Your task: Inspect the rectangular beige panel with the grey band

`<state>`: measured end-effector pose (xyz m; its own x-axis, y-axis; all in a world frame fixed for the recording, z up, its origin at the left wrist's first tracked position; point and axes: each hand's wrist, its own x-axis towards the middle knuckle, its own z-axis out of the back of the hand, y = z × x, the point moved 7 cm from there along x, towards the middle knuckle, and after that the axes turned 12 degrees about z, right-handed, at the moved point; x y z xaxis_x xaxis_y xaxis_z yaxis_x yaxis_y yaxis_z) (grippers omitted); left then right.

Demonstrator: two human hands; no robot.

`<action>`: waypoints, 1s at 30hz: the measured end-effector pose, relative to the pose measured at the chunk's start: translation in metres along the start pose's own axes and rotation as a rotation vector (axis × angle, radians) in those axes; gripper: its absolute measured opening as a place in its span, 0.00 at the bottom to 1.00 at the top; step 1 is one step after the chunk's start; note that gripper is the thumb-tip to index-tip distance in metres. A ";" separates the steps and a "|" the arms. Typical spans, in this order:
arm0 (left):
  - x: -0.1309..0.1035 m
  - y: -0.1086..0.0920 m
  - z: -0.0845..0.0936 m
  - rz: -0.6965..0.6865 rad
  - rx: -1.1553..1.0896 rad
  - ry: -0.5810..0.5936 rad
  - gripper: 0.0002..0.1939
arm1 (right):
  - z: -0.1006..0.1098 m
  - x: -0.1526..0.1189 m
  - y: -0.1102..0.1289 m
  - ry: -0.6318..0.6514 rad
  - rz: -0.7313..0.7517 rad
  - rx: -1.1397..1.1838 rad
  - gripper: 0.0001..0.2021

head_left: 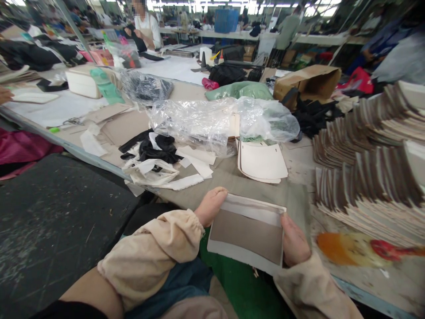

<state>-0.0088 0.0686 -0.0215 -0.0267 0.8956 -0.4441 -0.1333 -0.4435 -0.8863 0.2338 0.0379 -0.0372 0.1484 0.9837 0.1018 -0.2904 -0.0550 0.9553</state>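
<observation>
A flat rectangular panel (247, 232), taupe in the middle with pale bands along its long sides, is held tilted over my lap at the table's front edge. My left hand (212, 204) grips its upper left corner, fingers closed round the edge. On the opposite side my right hand (295, 239) clasps the right edge near the upper corner. The fingers behind the panel are hidden. Just beyond it, a small stack of cream panels (263, 160) with dark notches lies on the table.
Tall rows of stacked grey-brown panels (361, 177) stand at right, near an orange and red smeared patch (352, 249). Clear plastic bags (199, 122), black fabric scraps (156, 146) and white strips (195, 161) cover the middle. Scissors (73, 121) lie left. A co-worker (148, 31) stands behind.
</observation>
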 end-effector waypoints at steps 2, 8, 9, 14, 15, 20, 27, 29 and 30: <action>0.000 0.002 -0.002 0.018 -0.025 0.011 0.11 | 0.002 0.001 -0.002 -0.023 -0.005 -0.027 0.20; -0.001 0.009 -0.006 0.073 -0.099 0.004 0.10 | 0.008 0.002 -0.011 -0.054 -0.007 -0.073 0.19; -0.002 0.010 -0.006 0.076 -0.106 -0.002 0.10 | 0.008 0.002 -0.012 -0.044 -0.004 -0.081 0.20; -0.001 0.012 -0.005 0.064 -0.109 -0.026 0.08 | 0.006 0.000 -0.014 -0.035 -0.040 -0.032 0.20; -0.001 0.013 -0.005 0.060 -0.104 -0.026 0.08 | 0.006 0.000 -0.013 -0.035 -0.037 -0.023 0.20; 0.000 0.015 -0.005 0.063 -0.097 -0.029 0.09 | 0.007 0.001 -0.010 -0.046 -0.012 -0.047 0.18; -0.003 0.013 -0.006 0.067 -0.156 -0.009 0.08 | 0.005 -0.001 -0.006 -0.061 -0.037 0.001 0.17; -0.003 0.013 -0.007 0.083 -0.183 0.003 0.08 | 0.004 -0.002 -0.004 -0.060 -0.020 0.003 0.17; -0.004 0.013 -0.008 0.093 -0.194 0.012 0.08 | 0.004 -0.002 -0.004 -0.060 -0.011 0.002 0.17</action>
